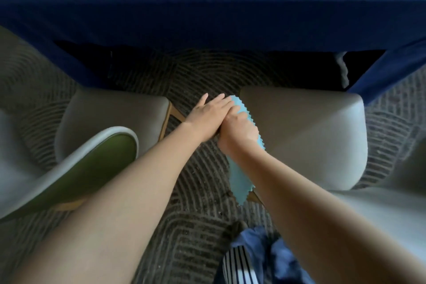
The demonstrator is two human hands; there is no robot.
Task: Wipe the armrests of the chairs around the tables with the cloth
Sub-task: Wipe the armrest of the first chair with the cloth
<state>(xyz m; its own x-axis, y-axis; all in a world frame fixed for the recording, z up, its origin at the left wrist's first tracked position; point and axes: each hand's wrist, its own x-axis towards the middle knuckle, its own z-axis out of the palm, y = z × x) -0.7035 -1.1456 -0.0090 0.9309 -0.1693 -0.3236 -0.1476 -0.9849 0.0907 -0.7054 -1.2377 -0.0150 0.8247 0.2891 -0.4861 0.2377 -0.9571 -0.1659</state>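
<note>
Where the two grey chair seats leave a strip of ribbed carpet (198,182) between them, we see our right hand (238,132) clenched around the pale blue cloth (241,180) at the inner edge of the right chair (306,136), its zigzag hem hanging free. Our left hand (208,117) lies open-fingered against the right, just clear of the left chair (110,117). Beyond, the blue tablecloth (207,7) closes the gap; no writing is legible.

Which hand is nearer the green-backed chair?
Left. The left hand is in the gap between the seats, on the side of the green-backed chair; the right hand, gripping the cloth, lies farther away.
</note>
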